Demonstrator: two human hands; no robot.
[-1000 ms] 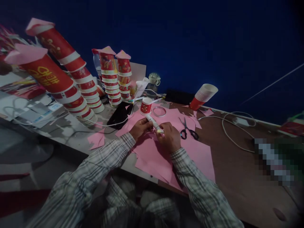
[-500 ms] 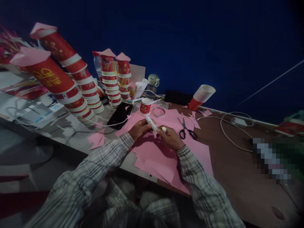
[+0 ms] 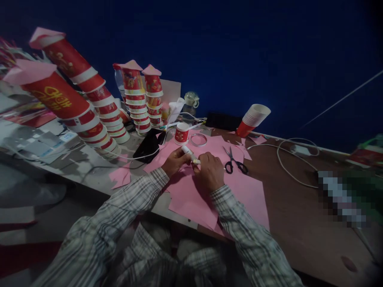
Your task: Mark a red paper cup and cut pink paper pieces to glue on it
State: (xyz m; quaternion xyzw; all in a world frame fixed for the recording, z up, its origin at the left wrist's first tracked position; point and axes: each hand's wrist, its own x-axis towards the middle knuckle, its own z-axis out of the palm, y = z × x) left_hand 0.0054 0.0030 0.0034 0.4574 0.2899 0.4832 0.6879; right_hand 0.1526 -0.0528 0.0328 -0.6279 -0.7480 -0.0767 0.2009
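Okay, so four cup towers (image 3: 153, 84) are standing over on the left side of the table, each one wearing a pink paper top (image 3: 152, 70), so that part's looking done. Meanwhile a small red cup (image 3: 181, 135) is sitting alone past the hands with no top on it, and a stack of loose cups (image 3: 253, 118) is leaning farther right, so those are seemingly still waiting their turn. How much is left overall isn't really showing.

As for the hands, the left hand (image 3: 175, 161) is gripping a white tube (image 3: 186, 150) with its fingers in close, and the right hand (image 3: 211, 171) is pinching a small pale piece (image 3: 196, 162) at the tube's near end. Can't tell whether those two are actually touching. The tube is hovering over the pink paper sheets (image 3: 245, 199), with scissors (image 3: 231, 158) lying just beside the right hand.

Compared with half a second ago, the right hand is showing more of its back, and the pale piece is now pointing toward the tube instead of sticking up out of the fingers. The left hand and scissors are staying pretty much put.
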